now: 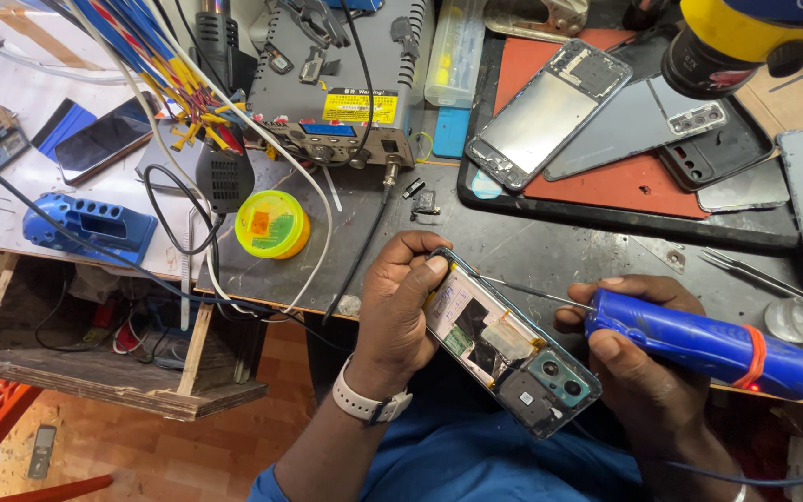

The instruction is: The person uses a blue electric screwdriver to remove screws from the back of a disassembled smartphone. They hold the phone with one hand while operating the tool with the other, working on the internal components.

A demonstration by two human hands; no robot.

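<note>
The left hand [397, 311] is gripping the phone [506, 342], fingers closed around its upper end and side. The phone is lying open, back cover off, showing a battery area, tape, boards and a teal camera block. Its long axis is running diagonally, the camera end pointing down and to the right, just above the tabletop [550, 246] edge. The right hand [638, 367] is closed around a blue iron [704, 342], whose thin tip is pointing left, reaching the phone. A yellow tin [272, 224] is standing near, its contents not clear.
</note>
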